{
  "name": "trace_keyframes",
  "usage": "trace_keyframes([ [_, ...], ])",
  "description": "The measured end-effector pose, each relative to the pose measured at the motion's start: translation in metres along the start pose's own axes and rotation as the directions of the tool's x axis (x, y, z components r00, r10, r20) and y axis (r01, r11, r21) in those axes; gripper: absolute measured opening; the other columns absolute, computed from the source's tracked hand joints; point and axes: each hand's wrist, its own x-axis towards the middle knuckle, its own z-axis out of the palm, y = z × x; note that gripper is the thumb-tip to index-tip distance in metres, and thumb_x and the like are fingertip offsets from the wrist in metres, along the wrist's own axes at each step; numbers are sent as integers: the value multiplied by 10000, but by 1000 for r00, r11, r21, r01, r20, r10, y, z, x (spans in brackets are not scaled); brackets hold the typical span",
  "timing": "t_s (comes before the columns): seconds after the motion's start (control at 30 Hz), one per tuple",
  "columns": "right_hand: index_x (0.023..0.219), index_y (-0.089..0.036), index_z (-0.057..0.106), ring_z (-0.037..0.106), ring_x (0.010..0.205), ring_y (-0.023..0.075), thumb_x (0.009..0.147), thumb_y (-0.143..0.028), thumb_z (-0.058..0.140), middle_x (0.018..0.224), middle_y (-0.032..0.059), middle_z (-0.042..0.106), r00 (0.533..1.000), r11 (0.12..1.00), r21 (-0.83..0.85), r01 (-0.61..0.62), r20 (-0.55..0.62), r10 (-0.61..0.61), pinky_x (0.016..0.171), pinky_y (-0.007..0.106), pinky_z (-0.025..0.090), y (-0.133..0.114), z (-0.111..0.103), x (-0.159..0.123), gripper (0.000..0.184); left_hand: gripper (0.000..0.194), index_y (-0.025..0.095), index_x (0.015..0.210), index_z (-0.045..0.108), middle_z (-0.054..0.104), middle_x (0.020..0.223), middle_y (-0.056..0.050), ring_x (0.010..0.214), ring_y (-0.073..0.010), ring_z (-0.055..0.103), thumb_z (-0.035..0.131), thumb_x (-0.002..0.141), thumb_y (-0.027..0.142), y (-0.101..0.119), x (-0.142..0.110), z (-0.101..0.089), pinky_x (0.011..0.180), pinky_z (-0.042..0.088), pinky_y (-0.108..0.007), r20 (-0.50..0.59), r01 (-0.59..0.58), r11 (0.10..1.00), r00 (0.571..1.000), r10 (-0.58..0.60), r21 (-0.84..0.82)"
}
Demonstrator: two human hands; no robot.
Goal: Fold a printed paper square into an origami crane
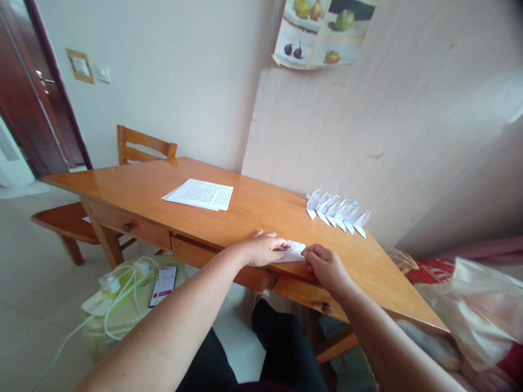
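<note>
The small white paper (292, 252) is lying at the front edge of the table (261, 198), between the two hands, so the nearest risk is probably a slip: if the left hand (265, 249) were pressing unevenly while the right hand (324, 264) was pulling, the sheet could be skewing, creasing off line or sliding over that edge. Dragging too hard at its right end could be tearing it. The row of folded paper pieces (337, 212) is standing near the back edge, toward the right corner, apart from the hands; a careless reach or a jolt to the table could be tipping them. The printed sheets (200, 194), lying farther left toward the back edge, seem less exposed.

The left forearm (192, 294) is slanting in over the front edge, the wrist is bending slightly, and the palm is facing down; its fingers are spreading loosely, resting on the paper's left part. The right forearm (379, 332) is angling in from the table's right front side; its fingers are curling narrowly at the paper's right end, though I cannot tell whether they are pinching it or only pressing.
</note>
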Motion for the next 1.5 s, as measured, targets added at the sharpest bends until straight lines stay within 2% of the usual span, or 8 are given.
trace_keyframes([
  [0.2,986,-209,704,647,930,237,891,-339,469,960,63,729,985,998,-42,54,-160,-61,824,334,465,24,-8,-5,285,391,419,1325,605,595,1424,0,1472,-321,307,459,967,479,1,-4,3,1160,175,-507,-41,10,998,999,-8,62],
  [0.37,1214,-272,694,533,1245,286,979,-357,446,1304,62,671,946,899,-316,303,-17,-324,1029,457,381,19,-1,-16,352,359,432,1291,633,585,1431,53,1496,-328,250,446,985,445,-2,-4,5,1171,100,-562,-7,-18,998,1000,18,54],
  [0.67,1213,-321,706,391,1402,342,1019,-419,385,1431,26,592,961,868,-430,249,-2,-277,1074,575,324,26,-7,-22,388,331,419,1257,658,592,1420,65,1492,-333,262,472,984,441,7,-9,2,1167,86,-595,-14,-17,995,1000,19,102],
  [0.87,1057,-174,747,588,1219,258,1002,-402,406,1233,136,702,946,957,-186,222,-198,-258,1076,418,423,53,-11,-16,415,528,373,1279,651,600,1419,-4,1500,-339,244,682,811,618,10,-13,3,1183,-18,-602,-27,-39,992,999,43,121],
  [1.0,1048,-194,745,599,1204,267,975,-408,453,1209,119,713,940,969,-119,216,-244,-240,1067,431,441,57,-12,-19,369,585,375,1335,608,587,1433,-21,1503,-332,242,754,784,506,14,-22,7,1184,-47,-624,-44,-45,990,998,52,135],
  [1.27,1111,-196,719,600,1210,276,947,-416,496,1210,111,710,950,973,98,210,-256,-179,1085,445,426,49,-9,-27,354,319,338,1125,722,719,1237,7,1381,-253,473,487,950,212,21,-42,14,1216,-7,-599,-235,-53,993,969,76,106],
  [1.4,1266,-207,628,606,1213,285,917,-507,558,1311,125,660,979,884,458,91,-205,6,1051,451,460,37,-11,-34,466,258,291,1106,713,741,1165,-8,1167,-242,642,495,970,315,29,-41,7,1220,183,-550,-422,-43,964,903,-75,-264],
  [1.5,1336,-223,560,565,1280,282,859,-563,645,1336,134,641,992,724,687,63,-125,33,1067,434,450,21,-17,-39,592,271,252,1147,688,730,1192,-27,1141,-251,654,528,967,377,38,-38,5,1109,418,-467,-433,-141,750,877,-207,-646],
])
